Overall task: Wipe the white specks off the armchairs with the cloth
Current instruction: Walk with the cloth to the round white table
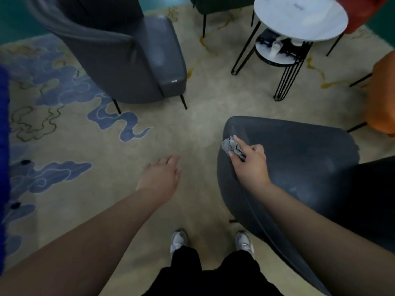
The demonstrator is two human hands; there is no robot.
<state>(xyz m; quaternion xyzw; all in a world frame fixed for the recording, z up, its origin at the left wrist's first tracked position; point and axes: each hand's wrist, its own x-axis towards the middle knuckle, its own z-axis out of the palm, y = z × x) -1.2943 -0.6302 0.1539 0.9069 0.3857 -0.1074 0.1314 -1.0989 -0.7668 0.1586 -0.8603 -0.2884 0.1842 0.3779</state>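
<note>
Two hands are seen; the right hand (252, 162) is clenched on a crumpled grey cloth (232, 146), pressed to the upper left edge of the near grey armchair (299, 159); the left hand (161, 178) is held released, fingers loose, over open carpet (192, 124) between the near chair and a second grey armchair (132, 60); the near chair's right side is cut off; specks are hard to make out.
</note>
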